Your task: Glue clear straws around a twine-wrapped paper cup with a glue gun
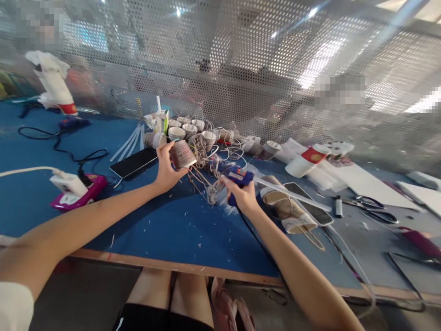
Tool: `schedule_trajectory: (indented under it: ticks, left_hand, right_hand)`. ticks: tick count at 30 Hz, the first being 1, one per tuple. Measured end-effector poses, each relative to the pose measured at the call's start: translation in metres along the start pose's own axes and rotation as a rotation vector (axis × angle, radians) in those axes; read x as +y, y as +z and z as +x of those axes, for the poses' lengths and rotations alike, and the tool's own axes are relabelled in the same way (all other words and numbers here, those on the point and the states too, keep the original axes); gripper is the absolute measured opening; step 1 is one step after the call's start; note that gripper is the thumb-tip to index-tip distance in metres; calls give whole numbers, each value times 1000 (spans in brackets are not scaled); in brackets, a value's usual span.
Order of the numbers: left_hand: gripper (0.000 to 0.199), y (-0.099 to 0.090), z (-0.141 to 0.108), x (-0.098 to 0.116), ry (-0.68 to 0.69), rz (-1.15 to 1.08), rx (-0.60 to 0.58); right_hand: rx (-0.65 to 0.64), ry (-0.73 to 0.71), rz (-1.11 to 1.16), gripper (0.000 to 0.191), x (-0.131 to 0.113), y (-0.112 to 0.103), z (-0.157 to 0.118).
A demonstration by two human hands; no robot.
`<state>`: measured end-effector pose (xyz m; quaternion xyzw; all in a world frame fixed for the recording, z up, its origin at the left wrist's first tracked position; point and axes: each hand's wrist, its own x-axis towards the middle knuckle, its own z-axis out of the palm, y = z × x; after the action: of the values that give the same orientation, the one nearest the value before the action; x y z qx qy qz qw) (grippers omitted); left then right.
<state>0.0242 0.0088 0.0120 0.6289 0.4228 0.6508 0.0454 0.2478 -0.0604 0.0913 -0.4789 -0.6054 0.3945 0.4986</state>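
Note:
My left hand [167,170] grips a small paper cup [183,155] wound with greyish-brown cord, tilted on its side above the table. In my right hand [245,195] is a blue hot glue gun [237,174], its nozzle pointing left toward the cup but apart from it. A long clear glue stick [292,193] sticks out of the gun's back end. Between the hands lies a tangle of twine [198,147] and loose strands. Behind it stand several small cups [177,133] with white insides.
A black phone [134,163] and a pink power strip [81,191] with a white plug lie at left. To the right are a second phone [310,204], wrapped cups [289,209], scissors [374,209] and a red-and-white paper cup [308,160]. A perforated metal screen [220,59] rises behind the blue table [165,239].

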Motion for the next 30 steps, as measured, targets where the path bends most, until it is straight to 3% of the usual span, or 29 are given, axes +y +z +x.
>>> schedule_trajectory:
  ticks: [6,30]
  left_hand:
    - [85,1,0,2,59,0,2]
    - [82,1,-2,-1,104,-48,-51]
  right_hand:
    - [-146,-38,8,28,14,18,-6]
    - [-70,-39,-126,24,23,25,-1]
